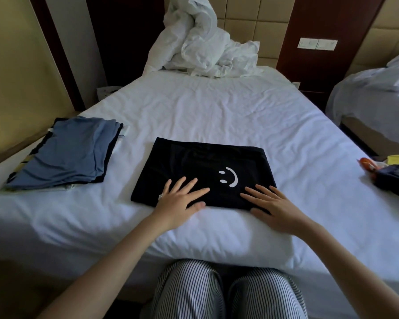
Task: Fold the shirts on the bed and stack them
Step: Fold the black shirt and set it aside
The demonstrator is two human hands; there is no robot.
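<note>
Far left on bed (217, 107): folded stack (62, 155), blue on top. Centre: black shirt (194, 162), folded, long axis left-right. Left hand (180, 199) flat, fingers spread, pressing near edge, gripping nothing; right hand (274, 206) likewise. Stack leftward of shirt; left hand nearer.

Bare left hand (182, 200), right hand (275, 209) and forearms (115, 249) — trousers (190, 292) in narrow dark-and-white stripes
</note>
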